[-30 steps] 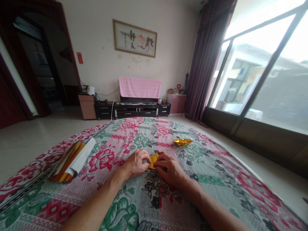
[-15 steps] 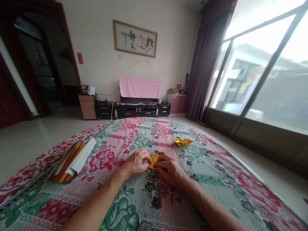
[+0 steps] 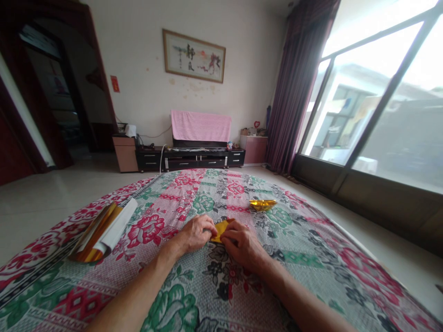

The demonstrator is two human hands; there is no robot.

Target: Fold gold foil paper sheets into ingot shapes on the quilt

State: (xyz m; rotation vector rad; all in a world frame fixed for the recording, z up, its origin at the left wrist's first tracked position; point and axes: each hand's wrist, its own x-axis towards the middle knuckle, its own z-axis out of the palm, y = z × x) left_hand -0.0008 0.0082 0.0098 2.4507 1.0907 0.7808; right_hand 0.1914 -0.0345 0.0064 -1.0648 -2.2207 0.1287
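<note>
A small piece of folded gold paper [image 3: 220, 230] lies on the patterned tablecloth between my hands. My left hand [image 3: 199, 231] pinches its left edge, fingers curled together. From the other side, my right hand [image 3: 244, 240] grips the right part with bent fingers, hiding some of the paper. Beyond my right hand rests a folded gold paper ingot [image 3: 263, 204], touched by neither hand. Off to the left, loosely curled gold and white paper sheets [image 3: 104, 233] lie in a stack.
The flowered tablecloth [image 3: 176, 304] covers a round-edged table. Past its far edge stand a low black cabinet [image 3: 194, 162] and a pink cloth [image 3: 201, 125] draped over something. A large window [image 3: 380, 106] is on the right.
My left hand has shifted slightly left along the gold paper, and a little more of the paper shows between my hands. The ingot and the sheets have stayed put.
</note>
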